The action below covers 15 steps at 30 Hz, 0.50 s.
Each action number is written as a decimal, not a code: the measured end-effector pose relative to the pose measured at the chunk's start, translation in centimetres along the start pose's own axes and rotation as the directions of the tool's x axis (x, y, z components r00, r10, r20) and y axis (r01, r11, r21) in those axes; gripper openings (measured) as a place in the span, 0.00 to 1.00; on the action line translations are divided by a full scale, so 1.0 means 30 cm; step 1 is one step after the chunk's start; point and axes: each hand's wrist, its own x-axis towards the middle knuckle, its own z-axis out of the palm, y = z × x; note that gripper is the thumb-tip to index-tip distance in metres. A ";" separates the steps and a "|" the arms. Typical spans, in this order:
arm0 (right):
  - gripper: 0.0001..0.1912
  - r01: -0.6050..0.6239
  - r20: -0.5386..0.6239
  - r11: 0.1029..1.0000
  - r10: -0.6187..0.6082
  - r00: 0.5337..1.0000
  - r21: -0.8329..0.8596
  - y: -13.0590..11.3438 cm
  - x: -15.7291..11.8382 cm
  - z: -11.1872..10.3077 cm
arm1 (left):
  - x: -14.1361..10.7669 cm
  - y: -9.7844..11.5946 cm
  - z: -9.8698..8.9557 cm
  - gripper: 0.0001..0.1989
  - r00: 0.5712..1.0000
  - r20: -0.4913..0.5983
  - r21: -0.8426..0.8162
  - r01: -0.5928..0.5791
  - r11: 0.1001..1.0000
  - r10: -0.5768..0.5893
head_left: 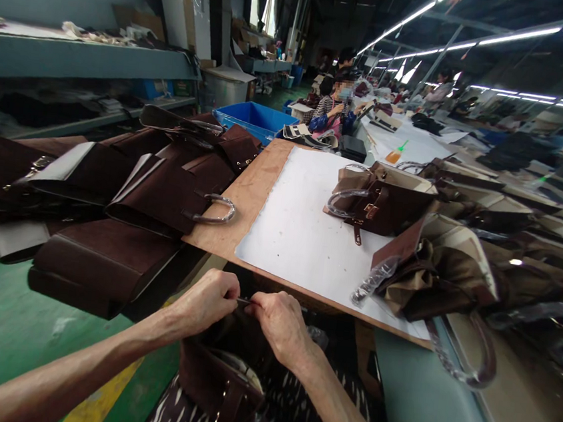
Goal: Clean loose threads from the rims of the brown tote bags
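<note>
Factory bench (250, 197) w/ bags (402, 213). L hand (207, 300) + R hand (280, 323) pinching thin strip (244, 300) over lap bag (202, 374); prob. adjusting it; calls for steady two-sided hold.

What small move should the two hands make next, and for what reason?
Perhaps draw the thin dark piece gently straight: the left hand and right hand pinch close together with it between them, near the brown bag on the lap.
</note>
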 end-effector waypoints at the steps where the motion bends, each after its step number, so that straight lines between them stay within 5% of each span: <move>1: 0.11 -0.013 -0.008 1.000 0.013 1.000 -0.021 -0.008 0.005 0.008 | -0.009 -0.001 -0.001 0.02 1.000 0.002 0.009 -0.010 1.000 0.010; 7: 0.12 -0.031 0.002 0.999 0.031 1.000 -0.027 -0.020 0.002 -0.002 | -0.074 -0.012 -0.043 0.21 0.996 0.076 0.080 -0.045 0.996 0.038; 15: 0.14 -0.023 -0.009 1.000 0.023 1.000 -0.021 -0.012 -0.006 0.000 | -0.023 -0.140 -0.135 0.12 0.921 0.336 -0.148 -0.157 0.976 0.199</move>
